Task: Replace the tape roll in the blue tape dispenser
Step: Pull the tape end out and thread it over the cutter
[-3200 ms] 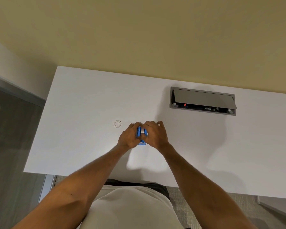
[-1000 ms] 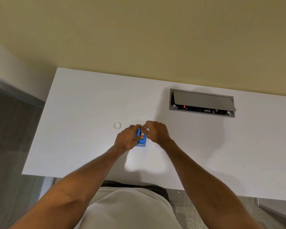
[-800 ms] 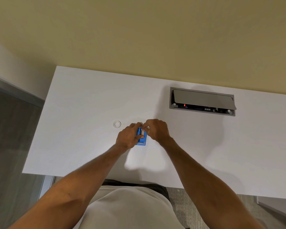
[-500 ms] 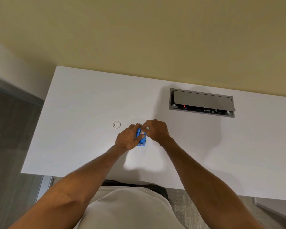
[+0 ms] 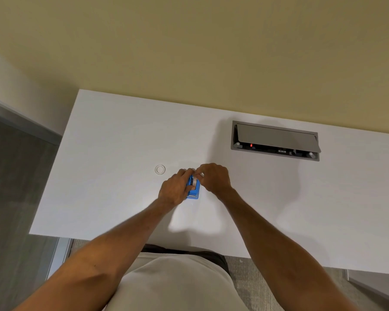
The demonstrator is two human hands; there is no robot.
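The blue tape dispenser point(image 5: 194, 191) sits on the white desk point(image 5: 112, 153) between both hands. My left hand point(image 5: 175, 187) wraps around its left side and holds it. My right hand point(image 5: 214, 177) pinches the tape roll point(image 5: 195, 182) at the dispenser's top, fingertips meeting the left hand's fingertips there. Most of the roll and the dispenser's far end are hidden by fingers. A small clear ring point(image 5: 160, 169), like an empty tape core, lies on the desk to the left of the hands.
A grey recessed power box point(image 5: 274, 140) with its lid tilted open and a red light sits in the desk at the back right. The desk's left edge drops to a dark floor, and the beige wall stands right behind the desk.
Both hands stay on the dispenser. Since 3.2 s ago my right hand has shifted up from gripping the dispenser's side to pinching at its top. Almost no motion in the last second.
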